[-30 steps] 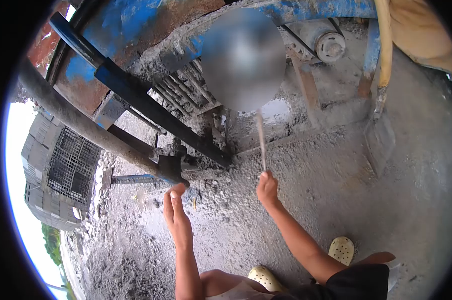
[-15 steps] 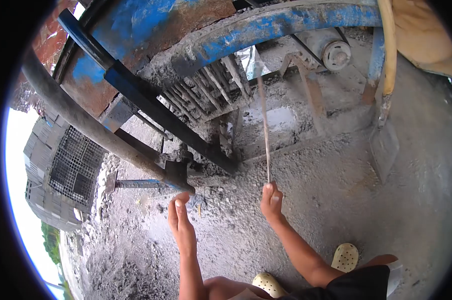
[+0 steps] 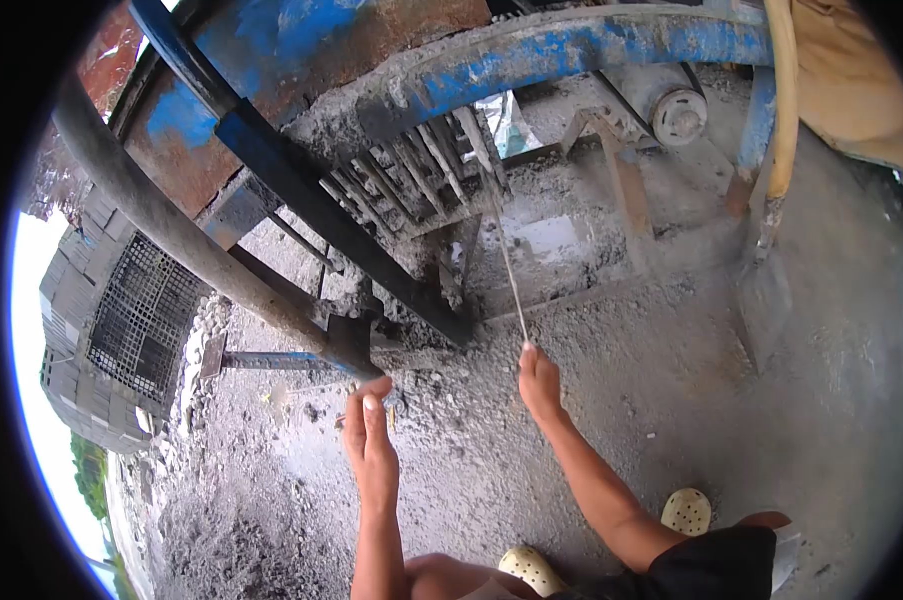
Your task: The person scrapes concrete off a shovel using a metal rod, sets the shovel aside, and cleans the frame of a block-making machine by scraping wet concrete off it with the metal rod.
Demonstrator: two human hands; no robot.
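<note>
In the head view my right hand [image 3: 540, 382] is closed round the lower end of a thin rod [image 3: 512, 272], which slants up to metal bars [image 3: 412, 175] under a blue curved frame [image 3: 572, 48]. My left hand [image 3: 372, 435] is raised beside the lower end of a grey curved pipe [image 3: 182, 230]. Its thumb and fingers are extended, with nothing seen between them; whether it touches the pipe is unclear. A black and blue bar [image 3: 322, 215] runs diagonally above the pipe's end.
A shovel with a yellow handle [image 3: 784, 110] leans at the right, near a pulley [image 3: 679, 117]. Stacked grey blocks [image 3: 72, 320] and a black grid [image 3: 147, 315] stand left. Wet grey rubble [image 3: 242, 530] covers the ground. Two pale clogs [image 3: 687, 511] show at the bottom.
The rod's upper end has swung left onto the bars. My right hand has moved slightly up and left since half a second ago; my left hand has shifted a little right and down.
</note>
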